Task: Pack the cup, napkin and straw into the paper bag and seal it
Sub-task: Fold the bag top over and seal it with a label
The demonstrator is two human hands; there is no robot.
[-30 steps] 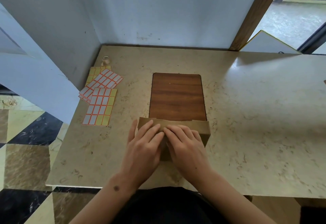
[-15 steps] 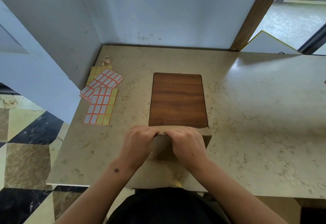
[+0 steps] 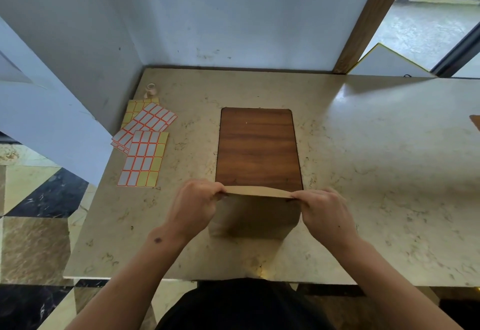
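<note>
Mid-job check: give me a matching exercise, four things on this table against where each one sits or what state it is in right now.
Things:
1. paper bag
2. label sheets
3. wooden board
4. small tape roll

Places or states:
A. at the far left corner of the table, near the wall
B. lying flat in the middle of the table, just beyond the bag
C. top edge pinched at both ends by the left hand and right hand
D. overlapping in a loose pile on the left side of the table

Pairs: 1-C, 2-D, 3-B, 4-A
</note>
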